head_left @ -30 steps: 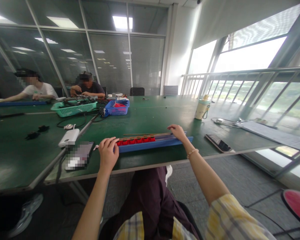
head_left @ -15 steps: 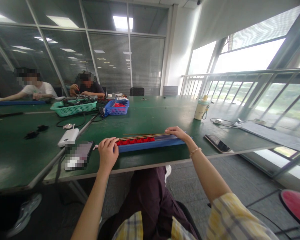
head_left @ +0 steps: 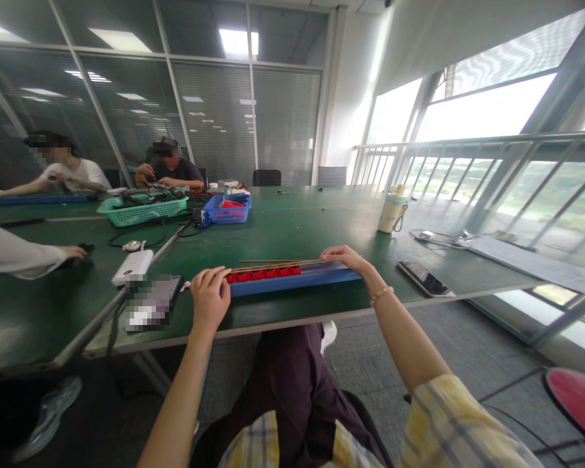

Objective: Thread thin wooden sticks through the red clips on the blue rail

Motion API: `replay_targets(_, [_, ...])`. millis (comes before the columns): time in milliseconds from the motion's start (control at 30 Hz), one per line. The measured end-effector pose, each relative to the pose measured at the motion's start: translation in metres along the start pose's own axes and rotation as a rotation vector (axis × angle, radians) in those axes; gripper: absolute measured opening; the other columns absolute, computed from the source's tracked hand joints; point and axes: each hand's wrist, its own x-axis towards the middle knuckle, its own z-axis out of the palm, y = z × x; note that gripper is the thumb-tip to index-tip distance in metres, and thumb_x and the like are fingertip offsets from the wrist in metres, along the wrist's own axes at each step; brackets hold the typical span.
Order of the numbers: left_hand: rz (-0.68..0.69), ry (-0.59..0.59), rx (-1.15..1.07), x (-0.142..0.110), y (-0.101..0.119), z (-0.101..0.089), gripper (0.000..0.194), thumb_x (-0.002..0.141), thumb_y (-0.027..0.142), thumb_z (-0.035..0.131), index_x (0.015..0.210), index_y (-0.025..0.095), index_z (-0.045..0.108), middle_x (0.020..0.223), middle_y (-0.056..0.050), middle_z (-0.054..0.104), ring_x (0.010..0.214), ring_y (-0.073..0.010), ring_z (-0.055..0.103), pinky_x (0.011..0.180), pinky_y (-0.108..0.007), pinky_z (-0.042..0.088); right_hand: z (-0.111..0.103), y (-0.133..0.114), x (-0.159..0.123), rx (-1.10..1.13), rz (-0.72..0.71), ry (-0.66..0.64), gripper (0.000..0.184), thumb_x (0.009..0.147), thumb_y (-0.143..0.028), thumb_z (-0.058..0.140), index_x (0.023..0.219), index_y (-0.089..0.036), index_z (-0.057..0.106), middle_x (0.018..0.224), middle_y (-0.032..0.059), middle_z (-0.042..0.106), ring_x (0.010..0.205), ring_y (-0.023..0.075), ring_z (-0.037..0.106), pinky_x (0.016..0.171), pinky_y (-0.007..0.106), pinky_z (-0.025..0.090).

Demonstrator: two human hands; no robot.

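Observation:
A long, narrow blue trough (head_left: pixel 277 285) lies along the table edge in front of me. Several red pieces (head_left: pixel 263 273) sit in a row in its left and middle part. Thin, straight wooden-looking sticks (head_left: pixel 277 263) run lengthwise above them. My left hand (head_left: pixel 209 292) is closed round the trough's left end, thumb at the front and fingertips by the stick ends. Over the far right side, my right hand (head_left: pixel 345 258) bends its fingers down at the sticks' right ends; its thumb is hidden.
Phones lie to the left (head_left: pixel 153 302) and right (head_left: pixel 424 278). A white power bank (head_left: pixel 132 268), green basket (head_left: pixel 143 211), blue basket (head_left: pixel 228 209) and a bottle (head_left: pixel 393 211) stand beyond. A co-worker's sleeve (head_left: pixel 19 250) reaches in from the left; two people sit behind.
A co-worker's arm has come in from the left, its hand at the small black parts on the table. My hands and the trough have hardly moved.

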Motion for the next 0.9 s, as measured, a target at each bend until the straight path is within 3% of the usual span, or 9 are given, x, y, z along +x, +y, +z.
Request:
replay_targets(367, [-0.007,-0.010,-0.007,0.001,0.001,0.000,0.031,0.089,0.021,0.047,0.109,0.025,0.070,0.114,-0.006,0.070,0.111,-0.0276,0.053,0.102,-0.046,0.038,0.000,0.005,0.000,0.017,0.009,0.133,0.049,0.071,-0.064,0.068,0.077,-0.016,0.074,0.089,0.0063,0.073,0.093,0.0221,0.062,0.094,0.034,0.044])
replay_targets(900, [-0.021,0.000,0.016,0.001,0.000,0.000,0.030,0.089,0.020,0.049,0.108,0.025,0.071,0.119,-0.009,0.061,0.113,-0.0289,0.049,0.101,-0.046,0.039,-0.001,0.038,0.013,0.027,0.021,0.376,0.059,0.075,-0.074,0.054,0.071,-0.017,0.065,0.077,0.0065,0.067,0.070,0.0158,0.056,0.072,0.030,0.046])
